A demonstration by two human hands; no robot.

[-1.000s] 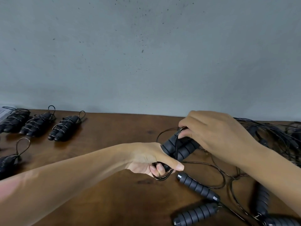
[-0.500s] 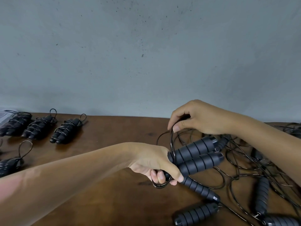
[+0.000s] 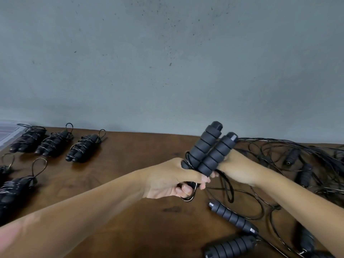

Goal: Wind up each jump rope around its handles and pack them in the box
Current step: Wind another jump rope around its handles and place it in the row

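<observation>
Head-cam view of a wooden table [image 3: 130, 211] w/ a grey wall behind. Centre frame, the left hand [image 3: 167, 179] grips the lower ends of two black ribbed foam handles [image 3: 208, 153], held side by side and tilted up to the right, tops pointing toward the wall. A few turns of thin black cord [image 3: 189, 161] circle the handles just above the left hand's thumb; a small loop hangs below its curled fingers. The right hand [image 3: 238, 168] sits just behind the handles, mostly hidden; can't tell what its fingers hold, prob. the cord.

Handling, as a judgement: handles look light, stiff inside, foam soft and grippy, so best held at the lower ends, leaving the shafts free for winding. Cord looks thin, springy, slick; likely to uncoil w/o tension.

Left of the handles, well apart: five wound bundles [image 3: 83, 148]. Right of the handles: a tangle of loose ropes [image 3: 297, 164]. Near edge, below the handles: two loose handles [image 3: 230, 218]. Box not clearly seen.
</observation>
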